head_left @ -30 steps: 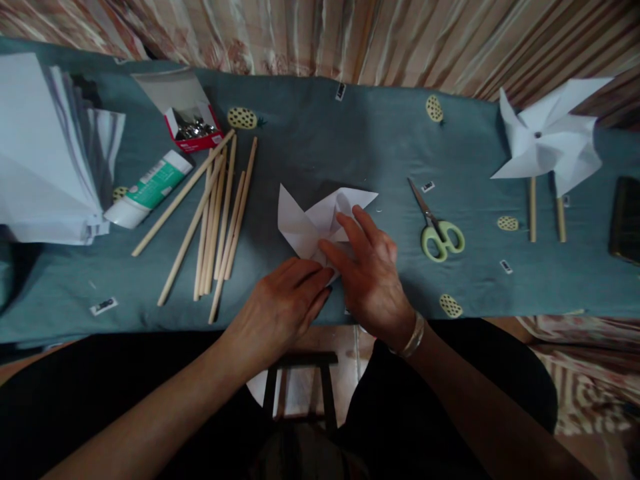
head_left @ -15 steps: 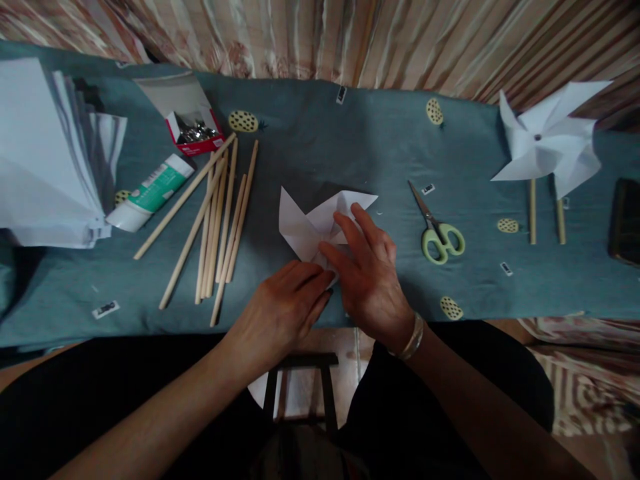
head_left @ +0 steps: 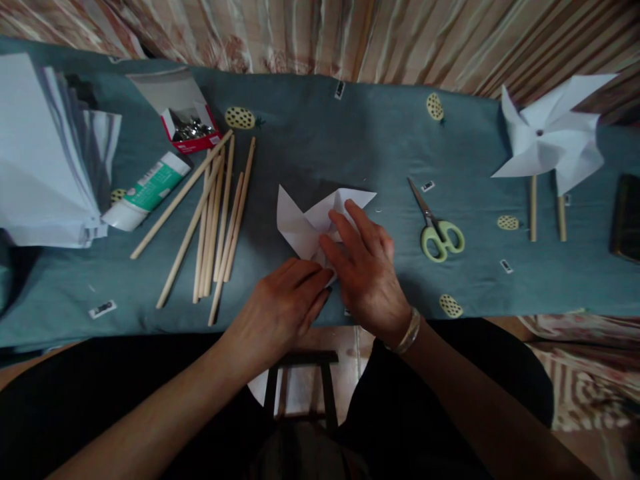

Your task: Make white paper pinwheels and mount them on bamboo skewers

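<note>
A white paper pinwheel [head_left: 295, 223] lies near the table's front edge, with pointed blades folded up at its left and right. My left hand [head_left: 283, 300] pinches its near edge, fingers closed on the paper. Over the right part of the paper rests my right hand [head_left: 367, 270], its fingers apart and lightly bent, fingertips pressing on the folds. The pinwheel's near corner is partly hidden beneath both hands. Green-handled scissors [head_left: 435, 230] lie to the right of my right hand, apart from it. Several wooden sticks [head_left: 215, 220] are to the left of the paper.
At the left are a stack of white paper [head_left: 30, 160], a green and white glue tube [head_left: 150, 190] and a red and white box [head_left: 193, 133] of small metal pins. Two sticks bear finished white pinwheels [head_left: 550, 140] at the right, near a dark phone-like object [head_left: 625, 217].
The view has shifted slightly. My right fingers have moved a little over the paper; my left hand keeps its pinch on the near edge.
</note>
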`<state>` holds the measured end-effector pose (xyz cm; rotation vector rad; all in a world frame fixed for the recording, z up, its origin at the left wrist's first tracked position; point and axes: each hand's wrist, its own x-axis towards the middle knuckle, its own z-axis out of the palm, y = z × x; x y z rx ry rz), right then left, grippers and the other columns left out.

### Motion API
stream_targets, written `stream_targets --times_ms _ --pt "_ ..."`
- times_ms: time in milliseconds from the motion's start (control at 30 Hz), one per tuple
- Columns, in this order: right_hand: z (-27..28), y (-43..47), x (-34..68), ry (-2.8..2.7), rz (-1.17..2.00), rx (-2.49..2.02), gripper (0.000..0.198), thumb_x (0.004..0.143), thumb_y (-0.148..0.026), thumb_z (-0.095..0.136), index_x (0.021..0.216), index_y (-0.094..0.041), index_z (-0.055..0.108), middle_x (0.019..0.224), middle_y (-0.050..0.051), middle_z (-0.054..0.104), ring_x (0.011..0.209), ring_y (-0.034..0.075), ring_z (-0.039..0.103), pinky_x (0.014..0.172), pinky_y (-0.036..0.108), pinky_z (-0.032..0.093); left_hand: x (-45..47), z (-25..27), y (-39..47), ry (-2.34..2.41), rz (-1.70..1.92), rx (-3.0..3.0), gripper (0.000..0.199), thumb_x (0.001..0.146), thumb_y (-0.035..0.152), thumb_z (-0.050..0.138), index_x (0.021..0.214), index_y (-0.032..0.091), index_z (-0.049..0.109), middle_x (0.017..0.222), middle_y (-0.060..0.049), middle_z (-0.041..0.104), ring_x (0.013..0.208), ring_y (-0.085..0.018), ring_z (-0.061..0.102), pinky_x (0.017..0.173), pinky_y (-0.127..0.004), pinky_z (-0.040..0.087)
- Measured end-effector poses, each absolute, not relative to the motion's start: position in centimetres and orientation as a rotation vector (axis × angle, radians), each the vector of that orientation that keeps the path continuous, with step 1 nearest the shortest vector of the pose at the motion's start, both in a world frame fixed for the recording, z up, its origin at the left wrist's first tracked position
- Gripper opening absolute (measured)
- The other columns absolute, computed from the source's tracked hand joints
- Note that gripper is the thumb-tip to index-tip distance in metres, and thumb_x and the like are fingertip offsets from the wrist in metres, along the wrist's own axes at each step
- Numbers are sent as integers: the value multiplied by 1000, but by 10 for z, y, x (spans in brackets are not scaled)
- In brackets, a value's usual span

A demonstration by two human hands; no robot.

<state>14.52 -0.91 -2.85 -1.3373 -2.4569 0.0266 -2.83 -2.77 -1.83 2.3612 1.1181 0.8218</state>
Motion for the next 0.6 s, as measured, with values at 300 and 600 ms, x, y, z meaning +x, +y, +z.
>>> stream_targets --times_ms 300,600 --pt "-28 -12 157 -2379 68 -1348 36 96 -12 39 122 -23 61 148 11 46 147 32 28 108 51 37 -28 -19 -27 1125 795 2375 17 93 14 56 106 8 66 96 -10 70 86 -20 68 75 -32 60" --pt "-36 -12 154 -2361 -21 -1323 31 100 -14 36 119 -21 60 144 11 52 146 28 31 107 49 39 -30 -19 -27 1118 800 2367 18 92 12 57 107 7 65 97 -11 69 86 -20 67 75 -33 60"
